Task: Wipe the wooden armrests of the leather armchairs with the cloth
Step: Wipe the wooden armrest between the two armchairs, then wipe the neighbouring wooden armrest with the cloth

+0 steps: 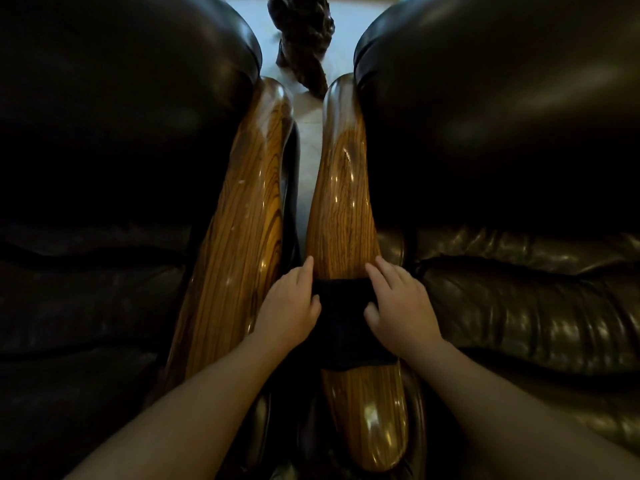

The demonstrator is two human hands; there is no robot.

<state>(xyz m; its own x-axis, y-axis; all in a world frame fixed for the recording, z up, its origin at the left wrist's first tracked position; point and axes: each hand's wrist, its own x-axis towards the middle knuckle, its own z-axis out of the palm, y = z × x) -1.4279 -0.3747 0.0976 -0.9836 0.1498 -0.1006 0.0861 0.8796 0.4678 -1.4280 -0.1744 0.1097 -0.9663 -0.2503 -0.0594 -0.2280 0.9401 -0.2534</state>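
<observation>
Presently, item: dark cloth, draped across the right-of-centre armrest, lower middle of the frame. Left hand presses its left edge, fingers loosely spread, one fingertip on the wood. Right hand flattens the right edge, fingers splayed, nothing gripped. Second armrest, left of centre, bare. Dark leather armchairs fill both sides.

Handling note, as judgement: keep both palms flat, slide the cloth along the grain toward the upper rounded tip, wrap the edges over the curved sides, and avoid dragging onto the leather.
</observation>
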